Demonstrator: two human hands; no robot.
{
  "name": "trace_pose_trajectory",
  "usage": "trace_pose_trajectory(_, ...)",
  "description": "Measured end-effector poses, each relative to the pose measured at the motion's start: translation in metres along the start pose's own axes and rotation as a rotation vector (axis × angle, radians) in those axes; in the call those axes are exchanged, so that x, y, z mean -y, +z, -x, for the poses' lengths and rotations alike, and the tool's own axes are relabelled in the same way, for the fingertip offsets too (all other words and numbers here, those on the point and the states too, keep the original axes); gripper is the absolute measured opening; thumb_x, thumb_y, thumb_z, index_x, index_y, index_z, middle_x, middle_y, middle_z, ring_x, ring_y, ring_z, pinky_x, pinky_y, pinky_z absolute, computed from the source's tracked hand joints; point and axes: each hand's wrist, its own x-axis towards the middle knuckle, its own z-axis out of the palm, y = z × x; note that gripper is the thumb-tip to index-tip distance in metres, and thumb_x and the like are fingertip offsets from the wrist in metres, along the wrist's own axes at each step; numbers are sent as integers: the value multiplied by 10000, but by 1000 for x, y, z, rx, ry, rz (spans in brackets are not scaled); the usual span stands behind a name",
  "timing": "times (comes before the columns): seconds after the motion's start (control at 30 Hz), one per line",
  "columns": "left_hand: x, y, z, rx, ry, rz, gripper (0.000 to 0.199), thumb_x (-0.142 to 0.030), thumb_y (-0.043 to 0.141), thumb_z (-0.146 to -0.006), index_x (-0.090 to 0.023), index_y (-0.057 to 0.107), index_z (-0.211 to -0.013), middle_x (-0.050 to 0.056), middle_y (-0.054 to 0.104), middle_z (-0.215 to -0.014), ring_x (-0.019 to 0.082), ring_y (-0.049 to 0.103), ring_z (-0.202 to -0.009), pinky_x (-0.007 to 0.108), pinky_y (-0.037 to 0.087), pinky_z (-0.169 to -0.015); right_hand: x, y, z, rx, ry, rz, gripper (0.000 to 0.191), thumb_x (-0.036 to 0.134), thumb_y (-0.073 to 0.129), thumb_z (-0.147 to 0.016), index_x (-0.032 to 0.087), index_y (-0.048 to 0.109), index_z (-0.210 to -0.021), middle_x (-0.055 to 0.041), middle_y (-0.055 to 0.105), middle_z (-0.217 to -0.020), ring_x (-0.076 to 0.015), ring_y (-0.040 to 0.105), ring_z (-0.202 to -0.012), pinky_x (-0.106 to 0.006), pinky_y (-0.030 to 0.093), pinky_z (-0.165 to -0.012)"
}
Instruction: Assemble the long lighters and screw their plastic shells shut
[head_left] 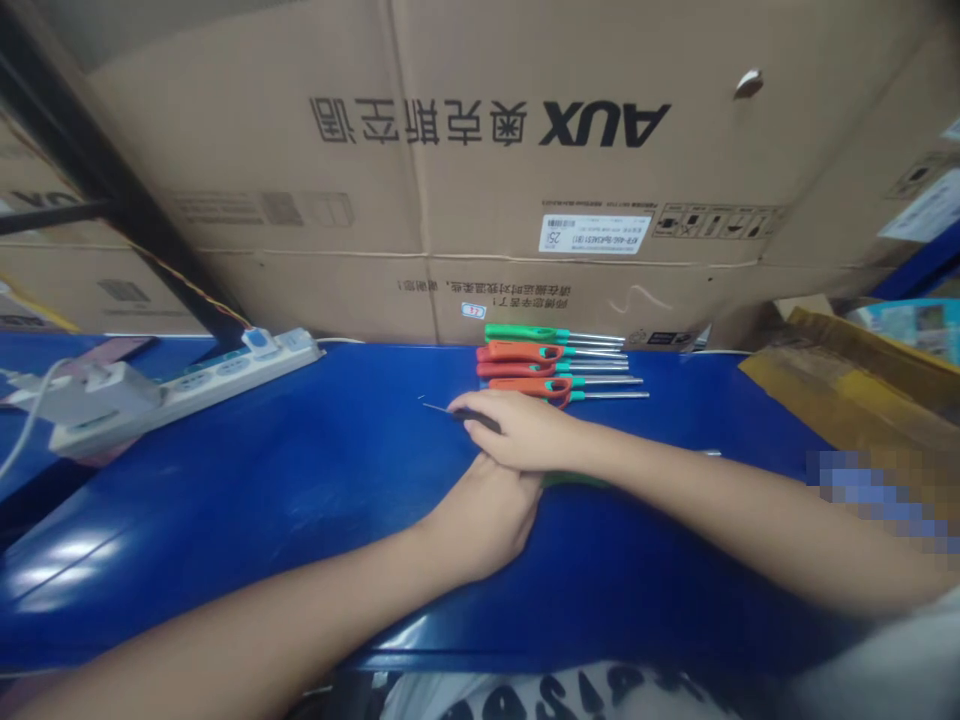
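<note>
My right hand (521,432) is closed round the black handle of a thin-shafted screwdriver (480,418), its metal shaft pointing left. Directly below and touching it, my left hand (487,515) is closed on a green gas lighter (577,480). Most of this lighter is hidden by my hands and right forearm; only a green strip and a metal tip show. Beyond my hands, several long-nosed lighters lie side by side with metal tubes to the right, among them a green lighter (517,333) and an orange lighter (525,385).
A large cardboard box (480,200) stands along the back of the blue table (337,440). On the left lies a white power strip (202,385) with plugs and cables. Yellow-brown packaging (847,390) sits at the right. A small label (473,311) is on the box.
</note>
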Motion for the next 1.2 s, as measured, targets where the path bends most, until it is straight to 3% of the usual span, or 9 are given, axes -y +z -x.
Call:
trace_pose_trajectory(0.13, 0, 3, 3, 9, -16, -3, 515, -88, 456, -935, -86, 414, -1449, 262, 552, -1389, 367, 502, -1362, 586, 473, -1074, -4, 9, -15, 14, 33, -5, 360, 190, 467, -955, 154, 625, -1277, -103, 731, -1222, -243, 707, -1066, -354, 548, -929)
trace_pose_trajectory(0.37, 3, 5, 2, -34, -11, 103, 488, -125, 476, -954, -143, 420, -1439, 219, 541, -1397, 349, 512, -1344, 576, 470, -1083, -8, 11, -19, -31, 57, -40, 358, 215, 475, -968, 165, 631, -1287, -95, 720, -1255, -219, 680, -1127, -355, 526, -982)
trace_pose_trajectory(0.47, 6, 3, 0, -55, -13, 153, 436, -185, 513, -965, -166, 469, -1398, 186, 547, -1379, 337, 525, -1311, 534, 494, -1063, -4, 3, -14, -134, 72, -127, 344, 203, 492, -955, 175, 672, -1247, -89, 727, -1238, -200, 684, -1100, -354, 534, -971)
trace_pose_trajectory(0.6, 8, 1, -2, -40, -42, 169, 379, -254, 519, -985, -170, 544, -1354, 149, 583, -1265, 299, 567, -1173, 486, 515, -1017, 1, -24, 12, -313, 183, -390, 286, 266, 535, -940, 173, 758, -1093, -87, 774, -1033, -169, 704, -824, -315, 569, -763)
trace_pose_trajectory(0.7, 9, 1, -5, -12, -62, 186, 380, -290, 509, -999, -163, 570, -1352, 129, 597, -1178, 272, 577, -1070, 464, 525, -976, -3, -44, 43, -395, 298, -531, 292, 345, 598, -897, 165, 783, -1034, -32, 706, -695, -114, 573, -542, -230, 438, -494)
trace_pose_trajectory(0.77, 8, 2, -7, -4, -61, 193, 394, -296, 516, -998, -159, 571, -1363, 126, 592, -1181, 270, 573, -1074, 458, 519, -978, -11, -52, 63, -439, 371, -637, 313, 378, 654, -853, 165, 782, -1043, -9, 660, -614, -81, 454, -426, -215, 303, -405)
trace_pose_trajectory(0.97, 8, 2, -11, 10, -50, 195, 401, -297, 531, -995, -182, 568, -1377, 121, 597, -1202, 272, 583, -1089, 459, 518, -972, -42, -53, 93, -765, 342, -806, 292, 401, 769, -770, 158, 787, -930, -3, 634, -602, -42, 360, -383, -218, 177, -395)
trace_pose_trajectory(1.1, 10, 2, -8, -22, -70, 281, 459, -364, 597, -974, -198, 551, -1399, 125, 594, -1259, 274, 584, -1142, 476, 508, -1017, -52, -52, 91, -730, 419, -908, 288, 400, 778, -732, 150, 778, -875, 0, 598, -549, -44, 334, -378, -213, 162, -397)
trace_pose_trajectory(1.2, 12, 3, -7, -88, -113, 420, 460, -359, 622, -964, -199, 562, -1390, 113, 612, -1234, 232, 617, -1086, 419, 532, -992, -54, -51, 90, -699, 472, -944, 263, 378, 771, -718, 139, 767, -826, 2, 569, -502, -46, 320, -379, -211, 175, -402)
